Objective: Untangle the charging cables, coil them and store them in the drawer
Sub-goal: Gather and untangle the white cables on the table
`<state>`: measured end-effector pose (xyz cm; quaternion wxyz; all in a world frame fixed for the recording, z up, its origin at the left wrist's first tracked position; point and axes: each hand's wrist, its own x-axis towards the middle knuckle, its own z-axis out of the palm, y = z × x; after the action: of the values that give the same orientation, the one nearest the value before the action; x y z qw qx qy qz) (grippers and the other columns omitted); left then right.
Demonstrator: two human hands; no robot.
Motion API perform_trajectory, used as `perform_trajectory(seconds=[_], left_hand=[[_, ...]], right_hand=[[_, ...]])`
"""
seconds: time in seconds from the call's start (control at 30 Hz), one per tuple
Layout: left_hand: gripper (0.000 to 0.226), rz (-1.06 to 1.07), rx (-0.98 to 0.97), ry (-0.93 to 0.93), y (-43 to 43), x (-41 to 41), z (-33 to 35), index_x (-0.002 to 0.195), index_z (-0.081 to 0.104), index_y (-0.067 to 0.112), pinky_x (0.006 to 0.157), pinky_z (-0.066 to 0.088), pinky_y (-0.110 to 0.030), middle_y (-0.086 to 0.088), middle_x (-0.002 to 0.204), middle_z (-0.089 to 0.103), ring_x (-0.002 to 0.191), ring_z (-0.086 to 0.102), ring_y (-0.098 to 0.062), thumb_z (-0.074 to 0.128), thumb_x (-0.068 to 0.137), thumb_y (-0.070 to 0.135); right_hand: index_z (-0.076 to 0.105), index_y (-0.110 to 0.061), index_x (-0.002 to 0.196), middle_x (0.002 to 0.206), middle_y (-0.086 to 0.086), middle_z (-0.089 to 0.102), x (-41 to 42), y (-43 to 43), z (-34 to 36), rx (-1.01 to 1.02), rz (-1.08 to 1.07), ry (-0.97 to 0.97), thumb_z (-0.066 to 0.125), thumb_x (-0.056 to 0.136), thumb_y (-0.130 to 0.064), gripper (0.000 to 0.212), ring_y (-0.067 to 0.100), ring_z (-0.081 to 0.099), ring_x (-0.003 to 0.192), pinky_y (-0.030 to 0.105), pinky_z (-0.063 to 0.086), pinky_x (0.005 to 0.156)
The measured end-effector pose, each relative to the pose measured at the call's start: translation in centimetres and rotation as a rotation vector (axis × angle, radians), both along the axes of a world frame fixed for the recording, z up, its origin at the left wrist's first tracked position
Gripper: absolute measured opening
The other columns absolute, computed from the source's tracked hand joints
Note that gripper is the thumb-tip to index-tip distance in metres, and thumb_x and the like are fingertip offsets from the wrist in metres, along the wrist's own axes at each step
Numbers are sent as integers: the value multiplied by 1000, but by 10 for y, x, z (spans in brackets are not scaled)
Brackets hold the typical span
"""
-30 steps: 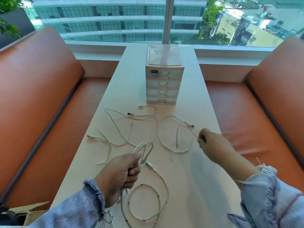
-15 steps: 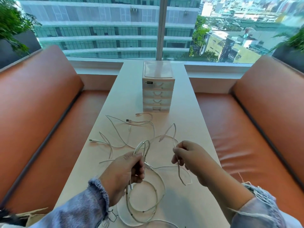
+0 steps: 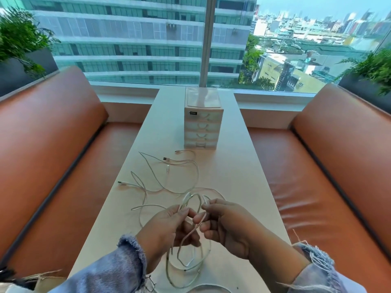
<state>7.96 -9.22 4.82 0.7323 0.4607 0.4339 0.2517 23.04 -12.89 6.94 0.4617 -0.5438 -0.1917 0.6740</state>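
Note:
Several white charging cables lie tangled on the pale table. My left hand pinches a bundle of cable loops that hangs down toward the near table edge. My right hand sits close beside the left, gripping a strand of the same white cable. The two hands nearly touch above the table. A small white drawer unit with several shut drawers stands farther back at the table's middle.
Orange leather benches flank the table on both sides. A window sill and a large window close off the far end. Planters with green plants sit behind each bench back.
My right hand pulled a cable strand from the right side of the table in toward my left hand. The two hands now meet. The view tilted upward.

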Motion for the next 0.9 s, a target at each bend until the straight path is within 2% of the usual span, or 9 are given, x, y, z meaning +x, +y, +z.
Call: perform_trajectory(seconds=[0.07, 0.13, 0.23, 0.37, 0.57, 0.9], left_hand=[[29, -7, 3, 16, 0, -2, -1, 100, 60, -3, 54, 51, -29, -13, 53, 54, 46, 53, -23, 42, 101, 19], [27, -17, -11, 45, 0, -3, -4, 100, 62, 0, 49, 43, -25, -4, 47, 43, 39, 40, -15, 43, 100, 20], [31, -77, -9, 83, 0, -7, -5, 98, 64, 2, 46, 29, -21, 4, 48, 29, 41, 23, -10, 43, 100, 24], [36, -129, 22, 142, 1, -18, 1, 74, 56, 10, 39, 15, -18, 6, 48, 24, 42, 16, -9, 42, 100, 30], [44, -129, -26, 204, 9, -41, -1, 59, 40, 20, 37, 12, -17, 6, 48, 23, 43, 14, -9, 40, 100, 37], [49, -117, -95, 311, 23, -76, -10, 55, 32, 24, 41, 9, -19, 5, 51, 20, 49, 10, -13, 40, 97, 49]], right_hand=[[51, -8, 88, 70, 12, 66, 0, 0, -2, -10, 13, -70, 45, 96, -5, 11, 13, 51, 40, 21, 42, 38], [53, -9, 88, 68, 9, 65, 0, -1, -5, -19, 36, -163, 49, 95, -7, 9, 14, 50, 41, 21, 38, 39], [56, -11, 84, 59, 5, 59, 1, -1, -7, -18, 87, -301, 52, 94, -12, 11, 14, 44, 41, 21, 30, 42], [54, -11, 74, 47, 2, 45, 7, 3, -3, 23, 67, -488, 52, 94, -16, 21, 13, 33, 37, 18, 22, 39], [55, -10, 75, 49, 3, 48, 7, 27, 0, 124, 47, -563, 52, 95, -16, 21, 13, 37, 41, 21, 26, 41], [56, -12, 84, 63, 3, 58, -34, 97, -15, 183, 314, -723, 52, 93, -18, 12, 15, 50, 55, 23, 38, 50]])
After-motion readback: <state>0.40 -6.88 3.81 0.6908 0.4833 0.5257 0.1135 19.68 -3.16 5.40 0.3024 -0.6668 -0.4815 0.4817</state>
